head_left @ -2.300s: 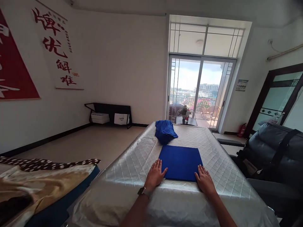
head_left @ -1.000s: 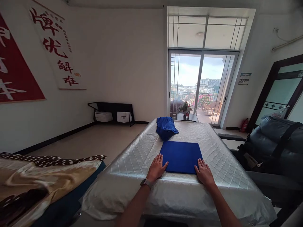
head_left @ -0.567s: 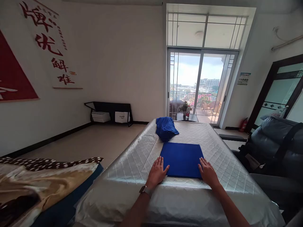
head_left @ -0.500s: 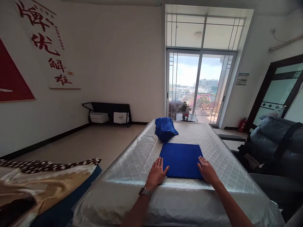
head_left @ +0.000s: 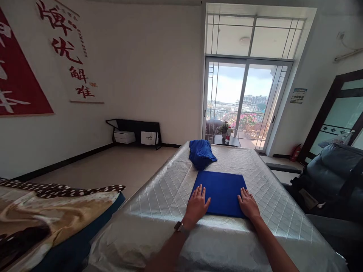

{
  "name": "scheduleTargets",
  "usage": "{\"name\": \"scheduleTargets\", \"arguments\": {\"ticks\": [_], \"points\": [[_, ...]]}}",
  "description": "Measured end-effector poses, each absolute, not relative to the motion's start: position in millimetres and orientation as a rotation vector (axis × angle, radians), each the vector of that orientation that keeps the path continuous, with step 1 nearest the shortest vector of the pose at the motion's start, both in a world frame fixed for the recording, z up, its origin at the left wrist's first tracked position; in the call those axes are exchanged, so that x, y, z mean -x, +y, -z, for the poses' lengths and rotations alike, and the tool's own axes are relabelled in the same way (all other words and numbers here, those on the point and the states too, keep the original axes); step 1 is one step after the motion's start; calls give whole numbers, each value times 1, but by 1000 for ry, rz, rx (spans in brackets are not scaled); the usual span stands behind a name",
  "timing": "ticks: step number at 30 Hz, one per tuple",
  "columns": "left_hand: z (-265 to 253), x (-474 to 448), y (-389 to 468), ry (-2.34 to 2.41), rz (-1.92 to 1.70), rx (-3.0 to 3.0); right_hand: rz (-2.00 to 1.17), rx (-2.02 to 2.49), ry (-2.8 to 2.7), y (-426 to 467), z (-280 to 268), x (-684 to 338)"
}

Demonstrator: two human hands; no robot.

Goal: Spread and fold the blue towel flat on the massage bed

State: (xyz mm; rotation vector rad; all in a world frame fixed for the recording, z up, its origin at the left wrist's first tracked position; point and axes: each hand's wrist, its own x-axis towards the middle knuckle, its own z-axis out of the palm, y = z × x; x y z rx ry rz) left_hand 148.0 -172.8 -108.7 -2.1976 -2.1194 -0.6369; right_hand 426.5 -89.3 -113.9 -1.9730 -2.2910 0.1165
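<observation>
- On the silver quilted bed [head_left: 159, 196], a folded blue cloth [head_left: 222, 190] lies flat, its longer side running left to right, near the front edge.
- Left hand [head_left: 197, 206] rests on its near left corner, right hand [head_left: 248, 204] on its near right corner; fingers spread, flat.
- Beyond it lies a crumpled blue cloth [head_left: 201, 153], just apart.
- Dark chair [head_left: 329, 177] stands right of the bed.

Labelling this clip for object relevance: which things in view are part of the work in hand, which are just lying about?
In hand:
left hand flat on the folded blue cloth
right hand flat on its right edge
crumpled blue cloth behind it
silver quilted table cover

Lying about:
patterned blanket
dark recliner
black bench
fire extinguisher
</observation>
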Motion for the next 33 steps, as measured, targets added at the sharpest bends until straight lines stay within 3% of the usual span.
{"name": "scheduleTargets", "arguments": {"ticks": [8, 12, 26, 33], "points": [[94, -296, -123, -1797, 681, 2623, -69, 1925, -2389, -95, 112, -435], [99, -317, -107, -1884, 721, 2596, -42, 1933, -2399, -97, 109, -436], [134, -117, -95, -2343, 502, 2172, -76, 1967, -2322, -88, 115, -431], [145, -92, -99, -2384, 486, 2098, -69, 1982, -2351, -87, 117, -428]]}}
